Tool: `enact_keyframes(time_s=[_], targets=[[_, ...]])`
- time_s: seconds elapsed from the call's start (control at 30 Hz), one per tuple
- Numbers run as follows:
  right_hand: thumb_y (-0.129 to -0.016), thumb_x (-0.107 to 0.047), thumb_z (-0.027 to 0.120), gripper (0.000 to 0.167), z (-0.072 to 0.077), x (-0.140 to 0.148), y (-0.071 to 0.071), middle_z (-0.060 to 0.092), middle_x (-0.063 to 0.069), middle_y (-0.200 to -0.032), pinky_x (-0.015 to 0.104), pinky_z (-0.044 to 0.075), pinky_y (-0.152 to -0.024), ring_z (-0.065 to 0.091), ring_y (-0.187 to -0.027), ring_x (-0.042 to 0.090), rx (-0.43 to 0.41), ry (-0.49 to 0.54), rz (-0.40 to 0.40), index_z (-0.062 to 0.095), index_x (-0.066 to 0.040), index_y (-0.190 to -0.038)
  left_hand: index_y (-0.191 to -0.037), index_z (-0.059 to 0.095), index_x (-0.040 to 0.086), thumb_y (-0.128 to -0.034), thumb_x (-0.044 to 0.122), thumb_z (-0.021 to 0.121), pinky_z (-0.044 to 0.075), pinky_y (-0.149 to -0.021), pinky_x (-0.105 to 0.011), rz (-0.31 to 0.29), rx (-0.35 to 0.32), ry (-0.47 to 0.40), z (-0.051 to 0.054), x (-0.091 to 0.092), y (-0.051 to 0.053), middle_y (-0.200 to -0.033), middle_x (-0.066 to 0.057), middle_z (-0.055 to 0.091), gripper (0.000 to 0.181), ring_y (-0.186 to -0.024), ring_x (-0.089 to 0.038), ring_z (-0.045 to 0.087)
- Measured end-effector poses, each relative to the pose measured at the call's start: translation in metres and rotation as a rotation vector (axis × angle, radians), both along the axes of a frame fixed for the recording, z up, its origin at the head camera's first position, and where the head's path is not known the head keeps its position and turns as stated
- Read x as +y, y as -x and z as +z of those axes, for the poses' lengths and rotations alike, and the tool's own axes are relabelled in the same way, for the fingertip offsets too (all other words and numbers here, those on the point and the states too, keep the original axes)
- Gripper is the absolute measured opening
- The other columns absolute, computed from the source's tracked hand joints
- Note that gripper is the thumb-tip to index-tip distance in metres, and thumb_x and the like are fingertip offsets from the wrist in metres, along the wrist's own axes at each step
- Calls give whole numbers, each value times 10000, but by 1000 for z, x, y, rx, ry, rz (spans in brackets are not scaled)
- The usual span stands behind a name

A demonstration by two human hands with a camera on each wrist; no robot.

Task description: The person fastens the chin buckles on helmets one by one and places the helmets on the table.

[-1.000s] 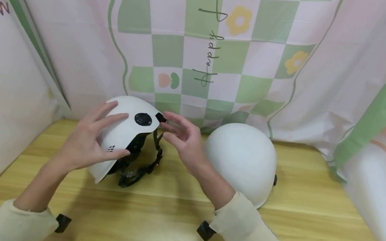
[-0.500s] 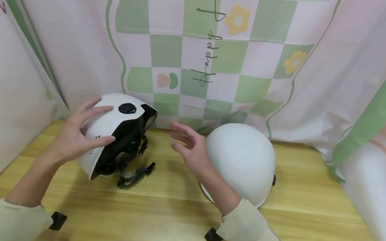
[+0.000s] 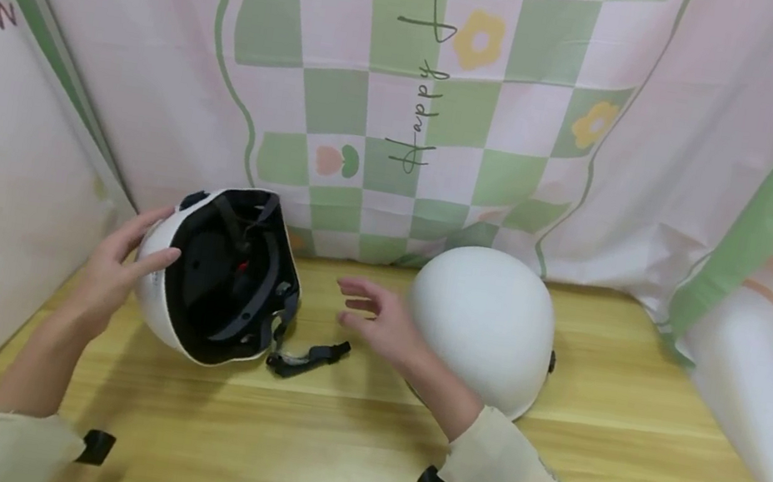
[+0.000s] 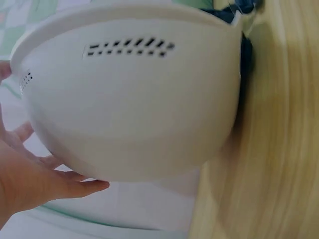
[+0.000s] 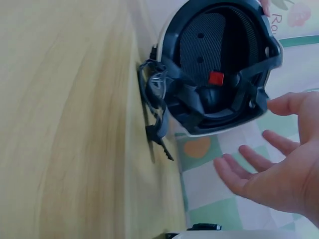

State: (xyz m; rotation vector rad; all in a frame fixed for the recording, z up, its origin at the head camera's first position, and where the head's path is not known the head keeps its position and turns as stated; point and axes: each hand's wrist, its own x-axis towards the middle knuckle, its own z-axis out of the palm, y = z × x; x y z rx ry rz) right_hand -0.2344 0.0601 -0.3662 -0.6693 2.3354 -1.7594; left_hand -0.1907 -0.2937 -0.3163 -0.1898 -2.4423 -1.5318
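A white helmet (image 3: pixel 155 310) lies tipped on its side at the left of the table, its black padded inside turned toward the right hand. My left hand (image 3: pixel 103 276) holds its outer left side, thumb at the rim and fingers behind the shell. The left wrist view has the shell's vent holes (image 4: pixel 130 47) above the fingers. A dark chin strap (image 3: pixel 307 359) trails onto the wood. My right hand (image 3: pixel 384 325) hovers between both helmets with relaxed, slightly bent fingers, holding nothing. A red piece (image 5: pixel 216 77) shows inside the helmet in the right wrist view.
A second white helmet (image 3: pixel 483 324) stands dome up to the right, partly behind the right forearm. Behind the wooden table (image 3: pixel 293 445) hangs a green-and-white checked curtain (image 3: pixel 396 108). Further curtains close off both sides.
The left hand has turned the helmet over to the left, so its inside now shows. My right hand has come away from that helmet and moved slightly right and lower.
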Motion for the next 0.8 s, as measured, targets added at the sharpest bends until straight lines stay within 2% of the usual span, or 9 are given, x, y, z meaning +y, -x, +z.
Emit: enact_keyframes(time_s=[0.1,0.23,0.47,0.57,0.67,0.8], targets=[[-961,-43,678,526,-6,3,0,565,229,-1451,508,510,-1052,550,-1312,463,-14,-96,13,543,-12,-1469,-1623,346,115,-1067,155,566,417,-872,-121,-37,-1,-76,-6,-8,-1,-1425,40,461,599,-1245,-69,419],[-963,-84,713,530,-13,4,2,567,254,-1432,512,508,-1049,551,-1305,454,-5,-214,53,548,-21,-1462,-1619,361,155,-1071,138,547,410,-878,-125,-66,-5,-159,-12,-15,-2,-1401,101,448,579,-1232,-72,429],[-909,-10,768,563,-24,-2,6,615,231,-1378,507,509,-1042,583,-1271,400,42,-396,111,566,4,-1434,-1613,370,212,-1087,174,509,436,-834,-146,-28,-6,-114,-16,-19,-4,-1452,72,383,546,-1185,-59,447],[-873,34,787,566,-31,-5,6,659,215,-1311,489,524,-1019,619,-1224,368,78,-453,119,590,6,-1403,-1619,353,210,-1095,188,486,448,-817,-181,-27,-21,-117,-18,-22,-5,-1452,56,369,541,-1161,-38,459],[-838,59,802,536,-37,-7,7,710,191,-1208,471,549,-980,662,-1157,340,138,-504,116,628,13,-1344,-1624,337,241,-1104,212,461,409,-845,-276,-36,-53,-155,-21,-25,-6,-1446,75,370,535,-1180,-31,442],[-811,65,802,466,-39,-8,8,749,155,-1078,450,571,-930,703,-1059,312,221,-567,98,678,8,-1256,-1521,418,342,-1108,207,447,409,-839,-281,-58,-72,-256,-26,-30,-8,-1348,167,439,436,-1181,-12,444]])
